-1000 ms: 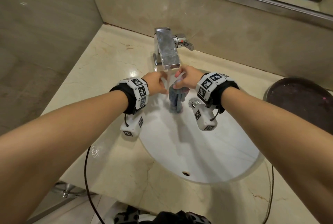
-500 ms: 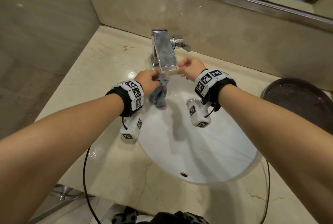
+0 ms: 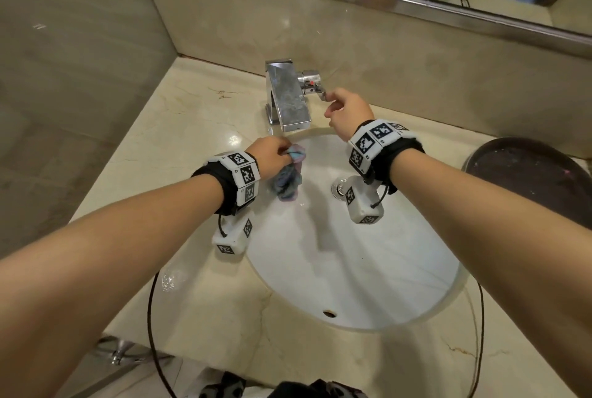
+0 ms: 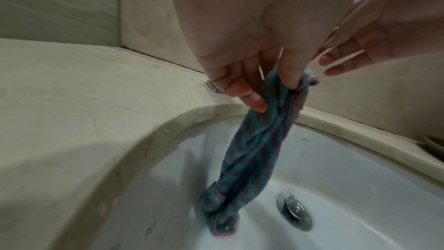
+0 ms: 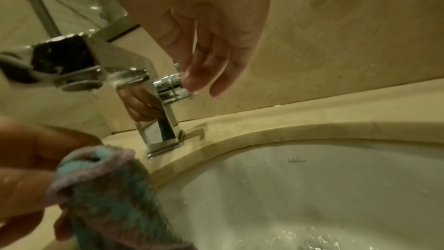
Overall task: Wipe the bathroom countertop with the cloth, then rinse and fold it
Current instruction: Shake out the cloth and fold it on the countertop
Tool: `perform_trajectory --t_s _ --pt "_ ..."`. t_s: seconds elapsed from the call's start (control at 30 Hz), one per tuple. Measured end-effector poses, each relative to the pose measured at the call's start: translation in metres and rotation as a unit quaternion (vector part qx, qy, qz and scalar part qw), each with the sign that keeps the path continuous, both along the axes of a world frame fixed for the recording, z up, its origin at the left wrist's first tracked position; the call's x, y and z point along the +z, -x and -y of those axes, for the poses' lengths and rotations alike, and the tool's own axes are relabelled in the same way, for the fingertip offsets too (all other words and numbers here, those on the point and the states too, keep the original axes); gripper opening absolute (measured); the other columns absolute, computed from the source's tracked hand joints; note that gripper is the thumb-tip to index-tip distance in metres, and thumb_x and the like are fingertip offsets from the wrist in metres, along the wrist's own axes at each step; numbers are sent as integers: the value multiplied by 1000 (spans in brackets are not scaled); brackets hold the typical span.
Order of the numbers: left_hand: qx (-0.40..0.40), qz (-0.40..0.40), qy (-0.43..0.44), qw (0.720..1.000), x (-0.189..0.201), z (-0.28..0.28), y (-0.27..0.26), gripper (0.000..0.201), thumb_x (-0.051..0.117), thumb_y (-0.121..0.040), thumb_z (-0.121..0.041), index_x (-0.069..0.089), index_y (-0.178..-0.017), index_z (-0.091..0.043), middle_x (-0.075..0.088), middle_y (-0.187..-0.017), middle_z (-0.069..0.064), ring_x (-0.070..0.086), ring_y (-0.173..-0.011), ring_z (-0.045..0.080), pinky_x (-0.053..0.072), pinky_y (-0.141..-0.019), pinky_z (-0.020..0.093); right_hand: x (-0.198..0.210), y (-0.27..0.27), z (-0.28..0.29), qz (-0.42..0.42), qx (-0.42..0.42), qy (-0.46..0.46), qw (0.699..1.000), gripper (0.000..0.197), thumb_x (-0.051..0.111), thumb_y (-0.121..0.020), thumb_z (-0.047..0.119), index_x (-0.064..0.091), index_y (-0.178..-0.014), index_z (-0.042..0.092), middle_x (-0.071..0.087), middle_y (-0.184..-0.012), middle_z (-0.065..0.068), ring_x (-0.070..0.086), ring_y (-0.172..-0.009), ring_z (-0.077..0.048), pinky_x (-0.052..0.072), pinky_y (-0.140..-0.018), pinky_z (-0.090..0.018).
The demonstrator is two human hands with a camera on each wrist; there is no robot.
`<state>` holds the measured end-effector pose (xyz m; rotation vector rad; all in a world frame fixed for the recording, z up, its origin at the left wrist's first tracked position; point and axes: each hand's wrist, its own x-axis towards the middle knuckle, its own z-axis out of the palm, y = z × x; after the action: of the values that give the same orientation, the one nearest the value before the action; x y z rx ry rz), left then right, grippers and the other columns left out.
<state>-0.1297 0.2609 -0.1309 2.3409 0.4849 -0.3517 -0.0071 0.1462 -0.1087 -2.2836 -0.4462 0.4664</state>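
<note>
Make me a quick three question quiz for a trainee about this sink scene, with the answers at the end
1. Which hand holds the cloth?
2. True or false: the right hand is at the faucet handle.
3. The cloth's lower end hangs: A) over the countertop B) in the sink basin C) on the dark tray.

Key
1. The left hand, pinching its top end.
2. True; its fingertips are at the handle, though the wrist view does not settle whether they grip it.
3. B, near the drain.
</note>
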Motion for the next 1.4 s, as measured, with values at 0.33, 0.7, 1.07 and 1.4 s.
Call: perform_trajectory --t_s 0.33,0.7,1.07,1.4 --pt "8 13 173 985 25 31 -15 28 42 -96 -9 60 -116 0 57 -97 7 53 -76 14 42 -64 16 -20 42 54 -132 226 193 946 82 77 -75 21 32 -143 14 53 -136 -8 54 -120 -25 42 -97 -28" --pt "13 -3 150 989 21 28 -7 23 50 -92 -11 59 -113 -7 62 -95 8 59 -78 17 43 -65 23 -19 24 70 -110 103 144 978 24 62 -81 1 60 -105 1 63 -93 -17 55 -83 -21 47 -73 -31" --pt "-90 68 156 981 15 63 -24 72 77 -74 -14 39 -135 -10 57 -113 -5 59 -92 -15 46 -72 0 24 17 69 -134 118 -6 984 33 55 -78 -10 60 -110 -2 59 -93 -10 57 -85 -20 52 -75 -29" --pt "87 -69 412 904 -3 72 -33 15 66 -84 -19 54 -89 -13 59 -61 8 57 -54 26 42 -41 21 11 15 89 -261 -122 -257 922 33 45 -82 -23 52 -76 8 56 -77 -11 58 -72 -21 56 -59 -23"
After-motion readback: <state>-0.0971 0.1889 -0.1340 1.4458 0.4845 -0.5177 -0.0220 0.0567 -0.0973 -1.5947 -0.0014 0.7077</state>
